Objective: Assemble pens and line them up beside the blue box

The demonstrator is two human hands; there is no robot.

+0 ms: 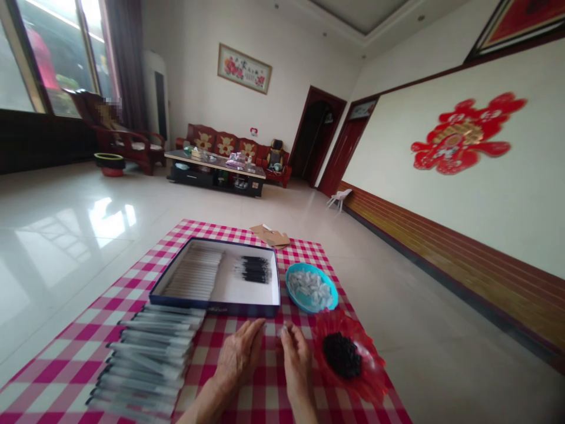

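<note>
My left hand (241, 351) is over the checked cloth just in front of the box, its fingers bent together; what they hold, if anything, is too small to make out. Facing it, my right hand (296, 353) is closed in a pinch, with a small clear bit at its fingertips that I cannot name. A blue-rimmed box (214, 308) holds a row of clear pen barrels (194, 272) and a bunch of black pen parts (255, 270). Left of my hands lies a pile of clear pens with dark ends (143, 356).
A turquoise bowl (293, 300) of small translucent pieces stands right of the box. Nearer is a red flower-shaped dish (373, 371) with small black pieces (342, 355). Flat cardboard (271, 237) lies at the cloth's far edge. A low table (216, 174) stands across the room.
</note>
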